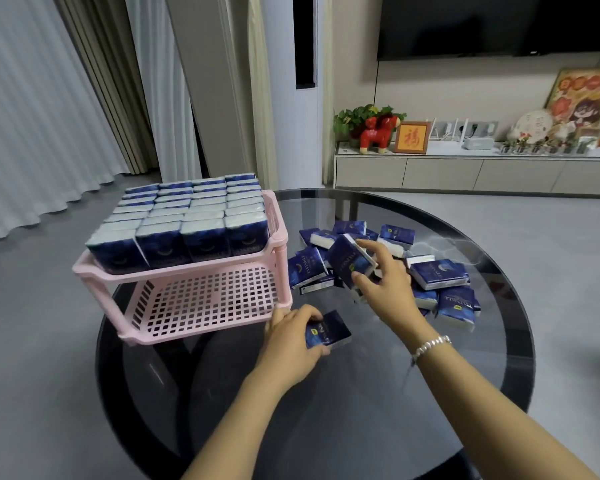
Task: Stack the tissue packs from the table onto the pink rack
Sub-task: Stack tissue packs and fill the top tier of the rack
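Nearest, the left hand [293, 336] curled its fingers round one flat, glossy blue tissue pack [327, 333] lying on the dark glass table [326, 427], just off the front right corner of the pink rack [201, 299]. Farther in, the right hand [383, 275] pinched a second pack [350, 261] between thumb and fingers, tilted above the loose heap [430, 271] toward the table's right side. The rack's slotted plastic lower shelf held nothing; its upper shelf [187, 220] was packed with upright packs in tidy rows. So roughly half seemed done, the heap remaining.
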Available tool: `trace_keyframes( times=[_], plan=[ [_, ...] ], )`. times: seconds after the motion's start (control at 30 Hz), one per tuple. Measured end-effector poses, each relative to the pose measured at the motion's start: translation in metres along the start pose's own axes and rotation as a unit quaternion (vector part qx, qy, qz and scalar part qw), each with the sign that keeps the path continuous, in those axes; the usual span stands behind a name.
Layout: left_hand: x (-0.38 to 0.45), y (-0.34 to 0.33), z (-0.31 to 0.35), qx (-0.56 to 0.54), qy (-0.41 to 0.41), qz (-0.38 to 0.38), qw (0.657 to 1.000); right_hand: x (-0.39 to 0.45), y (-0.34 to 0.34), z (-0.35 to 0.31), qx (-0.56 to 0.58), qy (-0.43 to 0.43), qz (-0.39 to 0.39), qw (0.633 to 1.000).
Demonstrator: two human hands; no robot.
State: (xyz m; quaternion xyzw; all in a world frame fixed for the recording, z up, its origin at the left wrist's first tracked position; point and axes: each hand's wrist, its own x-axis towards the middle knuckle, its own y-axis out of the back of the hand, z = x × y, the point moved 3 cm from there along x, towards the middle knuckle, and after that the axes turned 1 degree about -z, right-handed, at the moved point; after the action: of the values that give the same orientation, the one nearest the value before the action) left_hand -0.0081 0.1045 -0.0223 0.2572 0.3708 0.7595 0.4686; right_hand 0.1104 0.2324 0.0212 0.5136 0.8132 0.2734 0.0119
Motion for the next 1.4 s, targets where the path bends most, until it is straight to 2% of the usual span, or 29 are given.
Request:
trace_keyframes(
  times=[0.1,0.2,0.33,0.47,0.63,0.73,0.87,1.07,1.13,1.23,1.3,1.4],
  plan=[
    [-0.008,-0.001,-0.009,-0.087,0.042,-0.041,0.994,-0.025,-0.004,0.002,0.082,-0.025,-0.006,0.996],
    [-0.013,0.001,-0.016,-0.074,0.073,-0.050,0.993,-0.046,-0.010,0.010,0.125,-0.075,0.015,0.989],
    [-0.016,0.008,-0.024,-0.102,0.061,-0.052,0.992,-0.067,-0.015,0.016,0.228,-0.138,0.027,0.963],
    [-0.014,0.014,-0.027,-0.233,0.054,-0.052,0.970,-0.078,-0.011,0.016,0.273,-0.135,0.031,0.952],
    [-0.010,0.024,-0.026,-0.418,0.056,-0.027,0.906,-0.086,-0.005,0.015,0.252,-0.115,0.019,0.961],
    [-0.009,0.026,-0.024,-0.478,0.090,-0.018,0.873,-0.087,-0.003,0.008,0.248,-0.088,0.004,0.965],
    [-0.009,0.016,-0.016,-0.545,0.101,-0.048,0.831,-0.084,-0.008,-0.004,0.220,-0.047,-0.017,0.974],
    [-0.009,-0.003,0.001,-0.569,0.069,-0.113,0.812,-0.074,-0.015,0.001,0.194,-0.056,0.039,0.979],
    [-0.008,-0.010,0.004,-0.553,0.059,-0.125,0.822,-0.070,-0.015,0.006,0.198,-0.072,0.050,0.976],
    [-0.003,-0.025,0.008,-0.527,0.059,-0.108,0.841,-0.064,-0.013,0.015,0.186,-0.088,0.044,0.978],
    [0.002,-0.032,0.009,-0.534,0.071,-0.079,0.839,-0.058,-0.009,0.020,0.168,-0.090,0.034,0.981],
    [0.009,-0.034,0.008,-0.558,0.083,-0.036,0.825,-0.041,0.008,0.027,0.055,-0.065,0.096,0.992]
  ],
)
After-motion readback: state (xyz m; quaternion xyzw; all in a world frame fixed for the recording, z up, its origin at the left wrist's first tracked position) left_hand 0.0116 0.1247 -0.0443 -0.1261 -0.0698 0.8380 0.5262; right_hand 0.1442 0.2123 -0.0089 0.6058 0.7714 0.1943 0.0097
